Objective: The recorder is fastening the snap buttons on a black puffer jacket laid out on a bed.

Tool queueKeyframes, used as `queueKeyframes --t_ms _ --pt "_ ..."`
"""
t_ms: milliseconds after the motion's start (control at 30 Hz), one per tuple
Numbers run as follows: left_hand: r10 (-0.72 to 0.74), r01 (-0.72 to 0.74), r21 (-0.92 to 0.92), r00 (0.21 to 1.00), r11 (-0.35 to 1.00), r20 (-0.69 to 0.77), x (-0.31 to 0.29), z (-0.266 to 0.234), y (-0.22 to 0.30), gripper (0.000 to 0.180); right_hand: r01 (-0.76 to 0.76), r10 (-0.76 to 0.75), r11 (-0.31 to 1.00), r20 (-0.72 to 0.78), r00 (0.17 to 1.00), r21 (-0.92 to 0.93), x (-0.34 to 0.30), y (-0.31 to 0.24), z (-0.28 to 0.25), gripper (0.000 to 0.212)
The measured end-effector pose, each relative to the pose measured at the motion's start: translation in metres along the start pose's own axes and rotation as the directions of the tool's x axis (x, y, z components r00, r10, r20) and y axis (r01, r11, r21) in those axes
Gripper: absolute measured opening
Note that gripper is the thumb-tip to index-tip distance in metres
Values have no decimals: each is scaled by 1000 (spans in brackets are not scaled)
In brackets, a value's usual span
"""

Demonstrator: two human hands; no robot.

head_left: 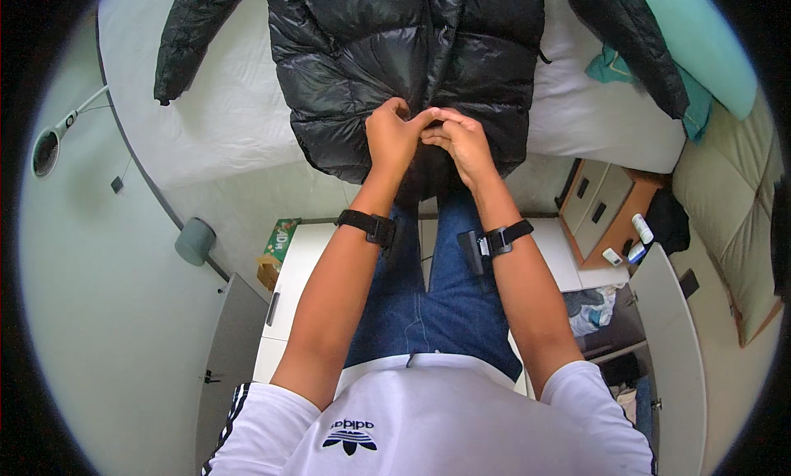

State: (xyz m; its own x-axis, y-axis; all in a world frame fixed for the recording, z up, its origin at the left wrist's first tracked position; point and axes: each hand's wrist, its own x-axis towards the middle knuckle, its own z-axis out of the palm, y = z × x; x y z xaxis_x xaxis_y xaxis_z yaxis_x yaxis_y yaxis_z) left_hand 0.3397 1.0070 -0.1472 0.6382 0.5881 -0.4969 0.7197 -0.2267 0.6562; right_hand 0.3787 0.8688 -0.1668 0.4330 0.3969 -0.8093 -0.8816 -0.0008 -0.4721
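A black puffer jacket (346,72) lies front up with its sleeves spread wide, its lower part hanging over the near edge of a bed. At the middle of its front, low down, my left hand (390,140) is closed in a pinch on the jacket's front edge, and folds run toward it. My right hand (463,142) meets it there, thumb and fingers bent together at the front opening, fingertips touching those of the left. The small part between the fingertips is hidden. Each wrist wears a black strap.
The bed (239,105) has a white sheet, with a teal pillow (700,44) at the right. A wooden drawer unit (606,212) stands right, near an open cabinet door (671,344). At the left are a hairbrush-like object (48,151) and a grey-green cylinder (195,240).
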Motion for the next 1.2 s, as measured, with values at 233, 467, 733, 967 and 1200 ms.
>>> queueKeyframes --t_ms 233,467,733,967,1200 --pt "-2 3 -18 998 1000 62 10 5 -23 45 -61 59 994 16 998 88 4 -4 -2 38" --pt "65 -70 106 997 992 48 8 14 -13 35 59 -81 944 -55 995 -326 22 -30 -5 27" --pt "149 -158 195 987 968 61 7 2 -3 38 400 -733 470 -95 674 -787 63 -81 49 49" --pt "23 -2 150 989 989 -143 62 -24 30 65 263 -567 615 -185 802 -743 88 -93 28 30" --pt "-206 206 339 978 918 -35 131 12 44 94 303 -530 635 -116 840 -711 85 -91 22 29"
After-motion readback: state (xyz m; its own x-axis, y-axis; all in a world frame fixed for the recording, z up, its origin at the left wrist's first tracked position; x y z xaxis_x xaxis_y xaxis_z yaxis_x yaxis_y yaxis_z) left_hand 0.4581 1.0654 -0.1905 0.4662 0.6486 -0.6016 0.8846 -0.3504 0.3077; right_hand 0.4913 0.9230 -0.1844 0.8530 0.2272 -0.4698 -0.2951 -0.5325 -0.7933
